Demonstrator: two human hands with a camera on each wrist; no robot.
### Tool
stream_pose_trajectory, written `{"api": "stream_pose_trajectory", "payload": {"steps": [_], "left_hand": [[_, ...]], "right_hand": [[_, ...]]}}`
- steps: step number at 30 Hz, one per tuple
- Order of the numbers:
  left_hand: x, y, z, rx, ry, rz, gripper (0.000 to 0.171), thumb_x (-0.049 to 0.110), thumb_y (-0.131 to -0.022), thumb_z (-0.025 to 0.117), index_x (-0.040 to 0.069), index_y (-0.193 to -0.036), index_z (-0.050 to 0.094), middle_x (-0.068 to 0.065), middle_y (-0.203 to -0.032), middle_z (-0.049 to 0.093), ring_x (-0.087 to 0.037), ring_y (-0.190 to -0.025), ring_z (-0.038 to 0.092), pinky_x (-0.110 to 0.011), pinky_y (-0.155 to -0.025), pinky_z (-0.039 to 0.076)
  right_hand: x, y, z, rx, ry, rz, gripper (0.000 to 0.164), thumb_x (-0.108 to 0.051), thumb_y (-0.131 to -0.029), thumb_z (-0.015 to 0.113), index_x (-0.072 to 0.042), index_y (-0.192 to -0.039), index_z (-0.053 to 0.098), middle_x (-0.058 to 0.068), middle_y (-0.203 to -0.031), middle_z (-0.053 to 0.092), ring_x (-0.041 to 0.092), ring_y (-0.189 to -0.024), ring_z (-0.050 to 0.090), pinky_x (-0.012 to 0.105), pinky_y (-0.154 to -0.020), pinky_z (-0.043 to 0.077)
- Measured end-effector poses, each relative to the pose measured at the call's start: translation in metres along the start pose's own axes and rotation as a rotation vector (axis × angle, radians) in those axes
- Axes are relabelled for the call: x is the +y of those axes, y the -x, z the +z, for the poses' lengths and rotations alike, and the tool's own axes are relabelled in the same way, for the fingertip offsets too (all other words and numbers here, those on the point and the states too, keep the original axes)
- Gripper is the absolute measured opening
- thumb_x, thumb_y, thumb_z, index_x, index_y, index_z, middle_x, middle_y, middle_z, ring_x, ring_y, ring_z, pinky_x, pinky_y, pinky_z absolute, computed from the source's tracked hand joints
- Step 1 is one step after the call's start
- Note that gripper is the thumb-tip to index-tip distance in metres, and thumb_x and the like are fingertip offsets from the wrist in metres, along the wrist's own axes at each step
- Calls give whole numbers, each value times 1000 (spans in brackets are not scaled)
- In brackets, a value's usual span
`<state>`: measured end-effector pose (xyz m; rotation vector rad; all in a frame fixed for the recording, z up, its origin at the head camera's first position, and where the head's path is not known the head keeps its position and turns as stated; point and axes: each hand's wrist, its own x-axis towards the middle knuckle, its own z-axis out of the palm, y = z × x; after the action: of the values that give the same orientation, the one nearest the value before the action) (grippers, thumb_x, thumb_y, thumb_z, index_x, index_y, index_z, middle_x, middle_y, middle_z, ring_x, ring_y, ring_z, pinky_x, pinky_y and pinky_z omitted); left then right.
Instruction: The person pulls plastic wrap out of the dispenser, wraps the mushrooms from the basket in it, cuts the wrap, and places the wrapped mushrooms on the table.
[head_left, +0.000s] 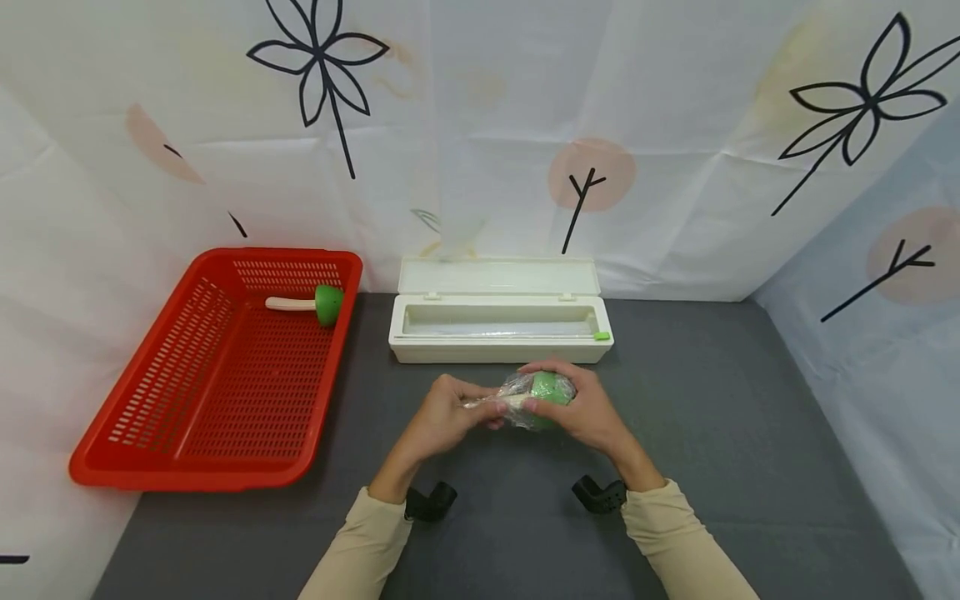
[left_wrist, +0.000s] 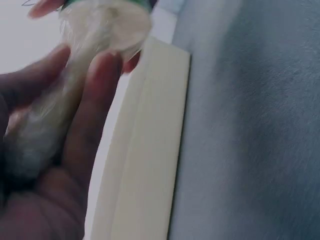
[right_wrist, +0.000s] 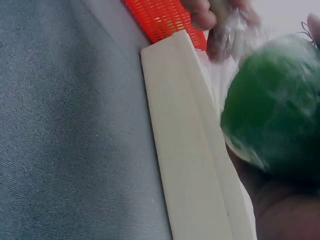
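Between the two hands is a toy mushroom with a green cap and a pale stem, wrapped in clear plastic film. My left hand grips the film-covered stem with thumb and fingers, at the left end. Around the green cap curls my right hand, its thumb lying along the front near the stem. The left wrist view shows the pale stem and cap underside through crinkled film. In the right wrist view the film-covered green cap fills the right side.
Just behind the hands stands a white plastic-wrap dispenser, its lid raised and a green slider at the right. To the left, a red basket holds another green-capped mushroom. Printed white cloth hangs behind the grey table.
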<state>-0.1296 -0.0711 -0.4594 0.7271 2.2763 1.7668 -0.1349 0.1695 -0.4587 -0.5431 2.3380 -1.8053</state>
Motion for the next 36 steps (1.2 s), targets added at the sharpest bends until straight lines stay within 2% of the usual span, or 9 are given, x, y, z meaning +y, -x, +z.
{"api": "stream_pose_trajectory", "payload": {"steps": [4,10,13,18,22,25,30,33,36], "left_hand": [[1,2,-3,13,-45,0,42,14,-82,86,2,-121,74,-10,-104,76,-11,-78,69,-26,-63,53],[0,2,-4,91,-2,-32,28,13,-85,84,1,-110,78,-13,-103,76,-9,-77,66,-23,-61,50],[1,1,-5,100,40,-66,30,12,-84,84,0,-111,78,-14,-100,76,-8,-72,61,-22,-59,47],[4,1,-5,116,-23,-52,34,14,-83,86,4,-115,78,-11,-104,76,-10,-73,62,-22,-59,48],[3,0,-6,123,109,-125,25,11,-86,83,-2,-106,79,-14,-98,76,-14,-79,69,-28,-66,54],[3,0,-7,112,179,-154,27,8,-86,82,-3,-110,77,-14,-96,76,-12,-74,67,-28,-65,54],[3,0,-4,156,84,-60,23,10,-86,83,1,-107,79,-10,-90,77,-7,-60,56,-21,-55,43],[3,0,-2,213,156,-101,17,10,-87,81,-2,-100,80,-14,-93,77,-10,-73,67,-23,-63,51],[3,0,-1,196,162,-148,23,11,-86,82,-2,-105,79,-14,-96,77,-10,-74,67,-25,-65,53]], "right_hand": [[0,2,-3,20,-9,35,34,-12,-94,74,-3,-127,68,16,-113,66,20,-81,64,30,-67,56],[-1,7,-7,-27,51,-14,62,-7,-82,85,-4,-139,60,15,-135,59,24,-99,63,32,-76,57],[-2,8,-7,-27,78,9,66,-10,-81,87,-4,-140,59,17,-127,61,24,-95,64,33,-73,57],[-1,6,-9,-12,94,84,58,-13,-86,83,-3,-139,60,15,-112,65,19,-82,64,31,-66,56],[-1,6,-11,-61,86,82,64,-13,-83,86,-6,-141,58,14,-119,63,23,-88,64,33,-69,56],[-2,6,-11,-72,68,106,58,-16,-84,85,-4,-136,61,14,-114,64,25,-85,64,37,-68,57],[-1,5,-12,-78,-5,177,49,-18,-90,79,-1,-133,62,16,-110,64,25,-84,63,40,-68,57],[0,4,-13,-63,-81,159,54,-13,-89,80,-1,-138,59,20,-116,61,27,-91,62,35,-71,57],[1,3,-13,-10,-121,136,55,-10,-91,77,3,-140,55,19,-117,60,22,-91,62,31,-72,55]]}}
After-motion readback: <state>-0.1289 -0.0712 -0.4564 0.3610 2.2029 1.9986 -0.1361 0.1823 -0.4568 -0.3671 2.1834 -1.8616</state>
